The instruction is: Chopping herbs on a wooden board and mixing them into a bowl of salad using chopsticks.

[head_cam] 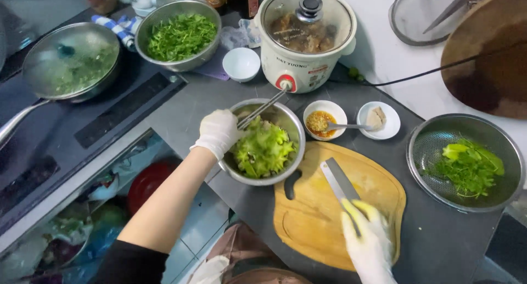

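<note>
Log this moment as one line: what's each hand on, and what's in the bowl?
left hand: gloved, holding chopsticks in steel bowl | bowl: green star-shaped slices | right hand: gloved, gripping knife on wooden cutting board

White rice cooker (305, 39) at counter back: dark printed label above red dial.

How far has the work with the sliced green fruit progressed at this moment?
Done: the sliced green star-shaped fruit already lies in the round steel bowl. In hand: the gloved left hand holds metal chopsticks in it; the gloved right hand holds a flat knife on the wooden cutting board. Left: leafy greens sit in the steel colander.
</note>
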